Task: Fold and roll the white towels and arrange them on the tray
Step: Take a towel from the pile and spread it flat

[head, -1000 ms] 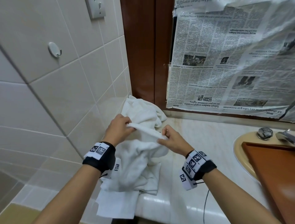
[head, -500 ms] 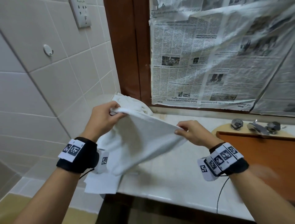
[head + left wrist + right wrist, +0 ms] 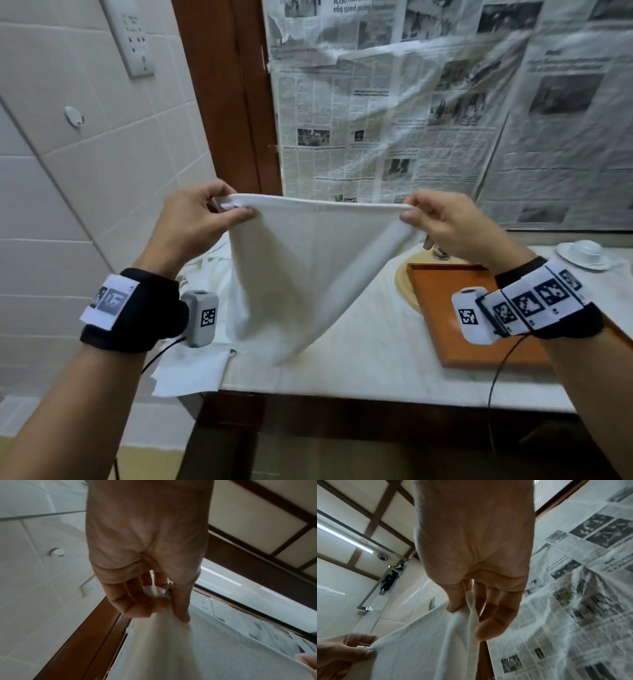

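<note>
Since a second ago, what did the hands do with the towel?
The left hand and right hand lifted one white cloth towel off the pile and drew apart, stretching its top edge. Both still pinch it. The orange-brown wooden tray has not moved.

The white towel (image 3: 301, 267) hangs in the air above the counter, its top edge stretched level between two upper corners. Below that edge the cloth narrows and drapes to a low point near the counter's front. The fabric is plain white, with a hemmed border along the top. More white towels (image 3: 212, 267) lie crumpled in a heap on the counter at the left, behind the hanging one. The brown wooden tray (image 3: 442, 308) lies flat at the right, over the basin.
</note>
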The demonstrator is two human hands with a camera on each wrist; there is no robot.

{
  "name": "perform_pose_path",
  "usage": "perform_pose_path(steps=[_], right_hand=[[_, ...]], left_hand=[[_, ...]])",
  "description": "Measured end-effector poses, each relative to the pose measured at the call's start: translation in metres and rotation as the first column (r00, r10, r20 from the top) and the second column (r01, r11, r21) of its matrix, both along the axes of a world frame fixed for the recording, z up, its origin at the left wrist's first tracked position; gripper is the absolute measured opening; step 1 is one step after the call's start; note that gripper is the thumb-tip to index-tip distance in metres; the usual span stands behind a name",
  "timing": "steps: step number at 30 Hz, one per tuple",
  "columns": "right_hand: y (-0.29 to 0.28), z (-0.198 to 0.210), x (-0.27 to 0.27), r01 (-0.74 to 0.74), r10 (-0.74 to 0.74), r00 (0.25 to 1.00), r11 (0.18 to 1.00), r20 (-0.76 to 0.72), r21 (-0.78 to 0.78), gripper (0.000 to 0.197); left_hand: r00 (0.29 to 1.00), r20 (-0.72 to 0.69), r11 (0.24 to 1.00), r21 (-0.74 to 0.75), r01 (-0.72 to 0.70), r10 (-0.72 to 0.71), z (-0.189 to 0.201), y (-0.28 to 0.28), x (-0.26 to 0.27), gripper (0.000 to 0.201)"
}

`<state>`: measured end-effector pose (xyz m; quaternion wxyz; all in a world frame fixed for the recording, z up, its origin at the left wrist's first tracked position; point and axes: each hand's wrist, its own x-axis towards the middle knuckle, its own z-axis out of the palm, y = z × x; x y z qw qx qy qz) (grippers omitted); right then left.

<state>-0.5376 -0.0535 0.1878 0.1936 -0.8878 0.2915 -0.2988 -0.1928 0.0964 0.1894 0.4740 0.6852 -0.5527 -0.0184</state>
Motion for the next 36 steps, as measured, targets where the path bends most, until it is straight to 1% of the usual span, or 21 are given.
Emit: perform_pose_path(steps=[3,5,9,14,17,20,22,24,28,31,33,36], right_hand=[[0.021,0.025,-0.012,0.004,-0.003,0.998,1.0,0.063,-0.03,0.01],[0.035,0.037,-0.018,0.035,-0.032,0.995,0.999,0.097,-0.036,0.01],[0.065,0.053,-0.027,0.112,-0.094,0.989,0.981,0.115,-0.161,0.014],[0.103,0.068,-0.035,0.159,-0.13,0.975,0.975,0.179,-0.158,0.012],[0.123,0.076,-0.04,0.189,-0.153,0.967,0.967,0.204,-0.172,0.012],[0.134,0.082,-0.043,0.198,-0.147,0.941,0.97,0.305,-0.143,0.015],[0.132,0.076,-0.041,0.197,-0.15,0.93,0.974,0.335,-0.111,0.019],[0.123,0.06,-0.04,0.219,-0.182,0.934,0.972,0.308,-0.089,0.021],[0.101,0.022,-0.042,0.203,-0.194,0.921,0.979,0.337,0.011,0.015],[0.079,-0.003,-0.046,0.2,-0.205,0.936,0.979,0.286,0.046,0.017],[0.067,-0.019,-0.049,0.208,-0.215,0.95,0.977,0.226,0.053,0.02],[0.055,-0.034,-0.052,0.186,-0.193,0.964,0.981,0.184,0.055,0.019]], left_hand=[[0.999,-0.028,0.998,-0.061,0.028,-0.03,0.023,0.013,-0.008,0.024],[0.998,-0.032,0.995,-0.093,0.048,-0.051,0.037,0.024,-0.015,0.024],[0.993,-0.042,0.982,-0.161,0.104,-0.112,0.055,0.052,-0.026,0.024],[0.981,-0.069,0.973,-0.159,0.169,-0.181,0.065,0.081,-0.03,0.027],[0.975,-0.081,0.961,-0.206,0.184,-0.204,0.068,0.092,-0.032,0.026],[0.962,-0.11,0.951,-0.215,0.223,-0.25,0.07,0.095,-0.037,0.024],[0.957,-0.123,0.95,-0.204,0.235,-0.263,0.063,0.09,-0.041,0.024],[0.961,-0.11,0.955,-0.181,0.233,-0.255,0.051,0.082,-0.043,0.027],[0.973,-0.084,0.972,-0.118,0.204,-0.215,0.024,0.064,-0.038,0.033],[0.977,-0.07,0.978,-0.067,0.196,-0.201,0.006,0.048,-0.037,0.035],[0.98,-0.043,0.981,0.002,0.195,-0.195,-0.007,0.037,-0.039,0.032],[0.984,-0.019,0.98,0.09,0.178,-0.177,-0.024,0.027,-0.04,0.028]])
